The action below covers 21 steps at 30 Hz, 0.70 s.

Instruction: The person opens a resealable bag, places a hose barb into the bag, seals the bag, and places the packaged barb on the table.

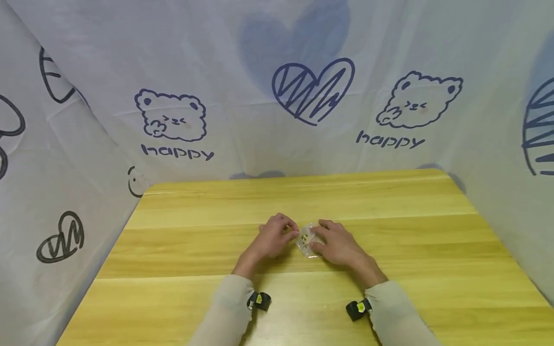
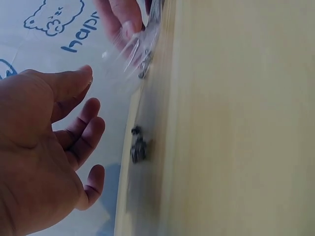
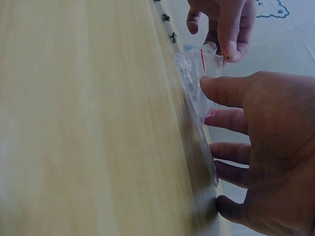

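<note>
A small clear zip bag [image 1: 308, 240] with a red seal line lies between the two hands, several small metal-looking pieces [image 1: 305, 238] showing in it. My right hand [image 1: 338, 244] grips the bag from its right side, thumb [image 3: 221, 91] on the near face and index finger behind the seal. At the bag's left edge, my left hand [image 1: 273, 236] has its thumb and index tip pressed together. A tiny dark speck shows between those tips; I cannot tell its kind. Small dark fittings [image 2: 139, 148] sit on the table below the left hand, with another fitting [image 3: 173, 37] near the bag.
The wooden table [image 1: 173, 250] extends well past both hands to either side. White cloth [image 1: 242, 134] printed with bears and hearts hangs behind it and at both sides. A black wrist camera [image 1: 261, 301] and another wrist camera [image 1: 357, 310] are strapped over the sleeves.
</note>
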### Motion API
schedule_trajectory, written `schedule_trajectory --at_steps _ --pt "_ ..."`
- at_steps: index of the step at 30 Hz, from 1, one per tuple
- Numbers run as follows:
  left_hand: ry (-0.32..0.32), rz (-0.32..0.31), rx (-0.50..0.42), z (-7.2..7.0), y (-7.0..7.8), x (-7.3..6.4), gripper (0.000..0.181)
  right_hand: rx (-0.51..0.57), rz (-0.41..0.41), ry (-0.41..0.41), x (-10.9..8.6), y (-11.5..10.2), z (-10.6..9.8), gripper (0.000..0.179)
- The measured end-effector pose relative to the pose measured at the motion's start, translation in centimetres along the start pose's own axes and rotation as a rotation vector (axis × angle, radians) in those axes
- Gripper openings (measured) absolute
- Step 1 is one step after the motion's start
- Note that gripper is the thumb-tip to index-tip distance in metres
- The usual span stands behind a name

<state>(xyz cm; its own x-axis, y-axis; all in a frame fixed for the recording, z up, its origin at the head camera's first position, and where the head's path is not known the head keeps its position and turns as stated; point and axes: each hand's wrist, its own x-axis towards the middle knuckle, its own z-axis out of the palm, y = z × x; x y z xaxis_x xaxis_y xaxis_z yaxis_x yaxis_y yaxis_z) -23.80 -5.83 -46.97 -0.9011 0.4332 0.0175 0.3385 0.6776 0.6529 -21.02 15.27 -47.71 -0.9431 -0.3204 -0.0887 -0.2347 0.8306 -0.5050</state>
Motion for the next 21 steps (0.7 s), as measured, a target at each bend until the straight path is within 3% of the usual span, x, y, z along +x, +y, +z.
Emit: schedule_trajectory --at_steps 13,21 --pt "-0.024 0.017 0.055 1.3 1.2 0.8 0.012 -0.015 -0.015 0.001 0.0 0.1 0.1 0.047" --pt "-0.032 -0.018 0.081 1.6 1.5 1.0 0.012 -0.016 -0.022 -0.007 -0.1 0.2 0.0 0.049"
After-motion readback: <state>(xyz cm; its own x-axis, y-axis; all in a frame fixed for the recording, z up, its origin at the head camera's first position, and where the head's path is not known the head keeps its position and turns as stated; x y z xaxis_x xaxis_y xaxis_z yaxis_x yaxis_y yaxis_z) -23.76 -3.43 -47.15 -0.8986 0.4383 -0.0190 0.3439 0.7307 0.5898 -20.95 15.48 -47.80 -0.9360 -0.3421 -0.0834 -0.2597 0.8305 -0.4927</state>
